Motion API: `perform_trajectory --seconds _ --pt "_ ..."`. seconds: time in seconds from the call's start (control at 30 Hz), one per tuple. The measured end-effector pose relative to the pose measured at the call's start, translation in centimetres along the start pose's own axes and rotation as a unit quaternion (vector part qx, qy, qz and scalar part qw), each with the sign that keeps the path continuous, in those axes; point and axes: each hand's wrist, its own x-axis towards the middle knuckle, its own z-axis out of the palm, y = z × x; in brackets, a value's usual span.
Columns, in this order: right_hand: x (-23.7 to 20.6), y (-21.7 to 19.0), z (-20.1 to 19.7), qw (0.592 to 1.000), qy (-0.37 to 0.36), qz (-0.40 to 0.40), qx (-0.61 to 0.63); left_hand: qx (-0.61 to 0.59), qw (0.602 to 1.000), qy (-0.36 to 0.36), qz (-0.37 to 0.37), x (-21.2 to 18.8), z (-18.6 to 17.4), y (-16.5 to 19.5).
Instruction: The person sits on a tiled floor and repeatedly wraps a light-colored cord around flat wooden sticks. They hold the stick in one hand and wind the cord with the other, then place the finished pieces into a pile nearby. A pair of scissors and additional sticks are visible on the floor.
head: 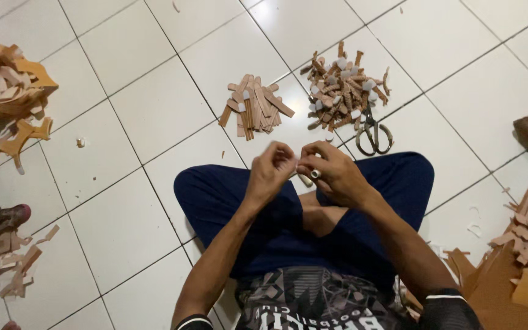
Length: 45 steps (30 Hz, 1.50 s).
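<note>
Small pale piece [305,179] sits pinched between both hands above the crossed legs [227,189]; its long axis seems to run left to right, one end poking down-left from the right hand [336,174], though it is mostly hidden; left hand [270,171] has fingers curled shut at its other end, fingertips of both hands nearly touching; right hand seems the nearer holder; on the floor [123,110] ahead lie two piles of brown strips [253,107], one [344,85] beside scissors [373,133]
</note>
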Motion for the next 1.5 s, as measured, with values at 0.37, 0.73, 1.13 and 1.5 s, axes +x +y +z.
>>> perform_trajectory --seconds 0.37,0.73,1.13,1.5 --pt "-2.0 6.2 3.6 0.869 0.206 0.251 0.373 -0.475 0.872 -0.116 0.011 1.5 2.3 -1.2" --pt "-1.1 1.5 2.3 0.978 0.196 0.075 -0.023 -0.003 0.973 0.097 0.210 2.7 4.2 -2.7" --pt "-2.3 5.3 0.2 0.969 0.050 0.158 0.182 -0.028 0.982 -0.130 0.136 2.0 2.5 -1.6" --pt "-2.4 2.7 -0.6 0.999 0.038 -0.022 0.007 -0.223 0.971 -0.077 0.029 2.3 3.7 -2.0"
